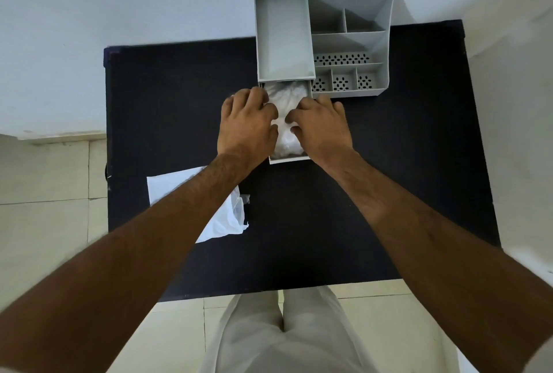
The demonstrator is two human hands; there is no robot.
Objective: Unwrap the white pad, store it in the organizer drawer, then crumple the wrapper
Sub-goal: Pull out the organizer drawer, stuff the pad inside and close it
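Left hand [247, 124] and right hand [321, 126], fingers curled, both pressing white pad [285, 117] into open drawer [288, 159]

organizer [350, 43] on bench [167, 109] at far edge, right of middle | drawer [288, 158] pulled out toward near edge from organizer's left part | pad [285, 115] in drawer | left hand [247, 124] and right hand [321, 126] over drawer, either side of pad | wrapper [215, 208] on bench, near-left of drawer
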